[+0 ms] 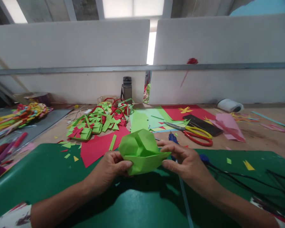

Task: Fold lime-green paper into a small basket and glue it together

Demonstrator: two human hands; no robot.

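A bright green folded paper box (142,161) is held up above the green mat, its pocket gaping at the top. My left hand (112,164) pinches its left side, with the thumb in front and the fingers behind. At the right corner, my right hand (184,160) holds the paper between a low thumb and fingers that reach behind the edge. Just behind my right hand lies a blue glue gun (173,137), partly hidden by it. A pale blue strip (186,202) runs down the mat below that hand.
Beyond the mat lie scissors with red and yellow handles (198,134), a black phone (201,124) and red paper (97,147). Finished green paper baskets (97,122) pile up at the left, near a dark bottle (127,88). Black cables (239,177) cross the mat's right side.
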